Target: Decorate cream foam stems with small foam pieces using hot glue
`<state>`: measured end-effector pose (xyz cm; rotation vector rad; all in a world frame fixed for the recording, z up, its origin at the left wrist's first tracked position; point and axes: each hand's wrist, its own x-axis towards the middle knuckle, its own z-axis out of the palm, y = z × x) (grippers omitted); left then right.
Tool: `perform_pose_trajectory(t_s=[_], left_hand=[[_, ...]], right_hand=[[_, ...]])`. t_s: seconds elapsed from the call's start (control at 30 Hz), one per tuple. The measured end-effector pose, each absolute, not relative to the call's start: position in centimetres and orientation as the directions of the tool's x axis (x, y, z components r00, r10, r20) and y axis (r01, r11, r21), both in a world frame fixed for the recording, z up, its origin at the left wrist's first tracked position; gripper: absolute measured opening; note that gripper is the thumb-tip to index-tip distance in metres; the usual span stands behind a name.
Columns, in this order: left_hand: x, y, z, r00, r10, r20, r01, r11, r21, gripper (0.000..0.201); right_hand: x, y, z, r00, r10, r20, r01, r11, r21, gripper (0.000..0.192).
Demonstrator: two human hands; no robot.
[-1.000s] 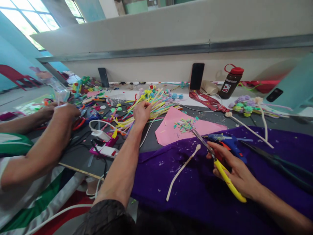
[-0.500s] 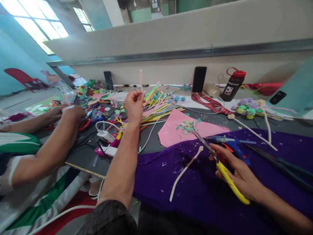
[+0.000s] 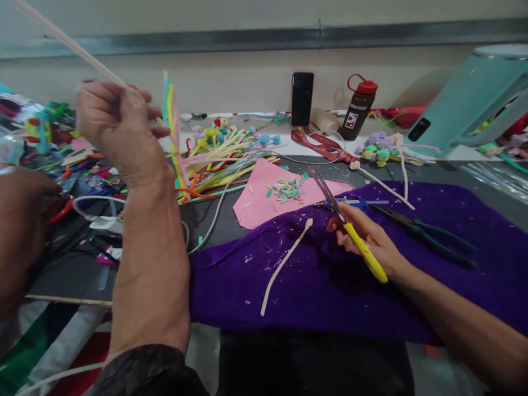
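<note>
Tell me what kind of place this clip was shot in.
Probably a craft workbench shared by several people. A heap of coloured pipe cleaners lies by pink paper, the right hand holds yellow-handled scissors, and the left hand lifts one pale stem.

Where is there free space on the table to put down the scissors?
The purple cloth is bare between the white stem and the right hand, which holds the yellow-handled scissors. Its near right part, below the pliers, is open too. The pile of coloured stems beyond the left hand is crowded.
</note>
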<state>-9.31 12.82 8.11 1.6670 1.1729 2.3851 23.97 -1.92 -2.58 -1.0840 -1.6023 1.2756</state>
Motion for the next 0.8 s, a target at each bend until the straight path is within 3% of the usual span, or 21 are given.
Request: perform_pose_trajectory(t_s=[0.07, 0.17, 0.4, 0.6, 0.7, 0.8], left_hand=[[-9.4, 13.1, 7.8, -0.448, 0.581, 0.679, 0.384, -0.561, 0.733, 0.004], [-9.4, 12.8, 7.7, -0.419, 0.741, 0.525, 0.33, -0.414, 0.848, 0.005], [-9.8, 11.3, 10.0, -0.367, 0.723, 0.585, 0.32, -0.492, 0.81, 0.004], [-9.2, 11.1, 10.4, -0.402, 0.614, 0.679, 0.362, -0.575, 0.734, 0.006], [-9.1, 11.3, 9.1, -0.349, 0.742, 0.573, 0.361, -0.457, 0.813, 0.007], [-9.1, 11.1, 8.0, -0.37, 0.709, 0.6, 0.339, -0.499, 0.798, 0.01]], right_hand=[[24.0, -2.0, -2.5, -0.304, 0.95, 0.076, 0.125, 0.119, -0.985, 0.059], [24.0, -2.1, -2.4, -0.28, 0.957, 0.068, 0.153, 0.115, -0.982, 0.056], [24.2, -2.3, -3.0, -0.313, 0.948, 0.056, 0.221, 0.13, -0.967, 0.058], [24.3, -2.2, -3.7, -0.322, 0.946, 0.051, 0.228, 0.13, -0.965, 0.06], [24.2, -2.3, -3.7, -0.325, 0.945, 0.03, 0.238, 0.112, -0.965, 0.059], [24.1, -2.4, -3.6, -0.339, 0.94, 0.029, 0.252, 0.121, -0.96, 0.06]])
